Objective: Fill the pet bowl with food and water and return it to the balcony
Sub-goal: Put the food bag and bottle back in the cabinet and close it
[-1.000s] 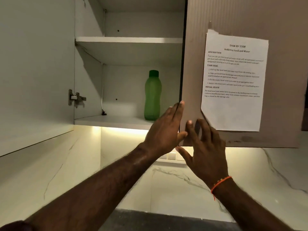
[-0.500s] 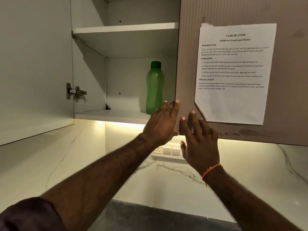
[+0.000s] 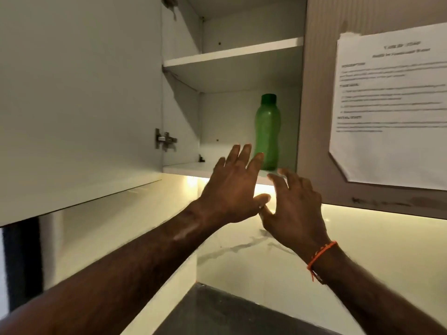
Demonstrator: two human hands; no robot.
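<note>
A green plastic bottle (image 3: 267, 131) with a dark green cap stands upright on the lower shelf (image 3: 186, 168) of an open wall cupboard. My left hand (image 3: 235, 189) is raised in front of that shelf, fingers spread, its fingertips just left of the bottle's base. My right hand (image 3: 294, 209), with an orange thread on the wrist, is beside it and a little lower, fingers apart, below the bottle. Neither hand holds anything. No pet bowl is in view.
The left cupboard door (image 3: 79, 97) hangs open. The right door (image 3: 314, 93) is shut and carries a printed task sheet (image 3: 391, 105). The upper shelf (image 3: 232, 53) holds nothing. Below are a lit marble-pattern wall (image 3: 362, 250) and a dark counter (image 3: 229, 315).
Both hands have come off the edge of the right door and shifted left, toward the bottle. The view has swung so the cupboard opening sits more centrally.
</note>
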